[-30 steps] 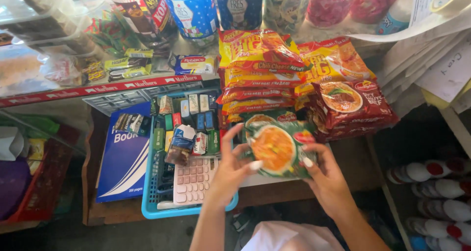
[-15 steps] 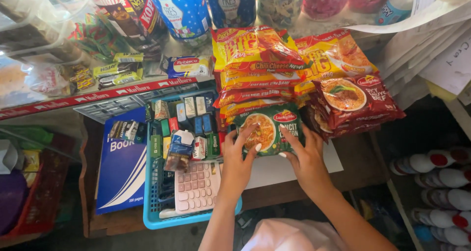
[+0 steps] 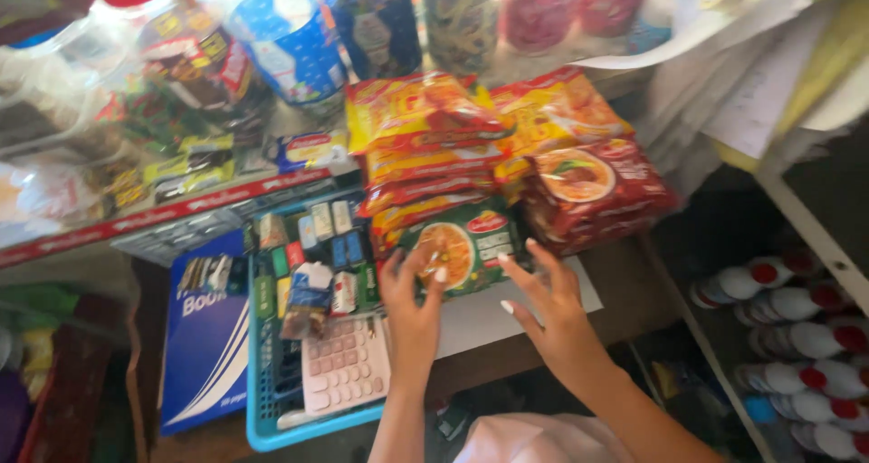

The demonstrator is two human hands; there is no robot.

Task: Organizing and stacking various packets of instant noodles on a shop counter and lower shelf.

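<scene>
At the far left a blue paper-ream package (image 3: 206, 336) lies flat on the wooden desk (image 3: 647, 277), just beside a light blue plastic basket (image 3: 262, 427). The basket holds small upright packets at the back and a pink calculator (image 3: 344, 365) at the front. The left hand (image 3: 412, 305) reaches up from the basket's right edge, and its fingers (image 3: 425, 266) rest on the face of a green instant-noodle packet (image 3: 466, 246), lightly curled against it rather than closed round it. That packet lies at the foot of a stack of yellow-and-red noodle packets (image 3: 421, 137), with a white sheet (image 3: 489, 314) under its near edge. The right hand (image 3: 552, 314) hovers just right of the green packet, its fingers (image 3: 534, 277) spread wide and holding nothing. Beyond it sits a pile of dark red noodle packets (image 3: 588, 187), and at the far right white bottles with red caps (image 3: 797, 323) lie on a lower shelf.
</scene>
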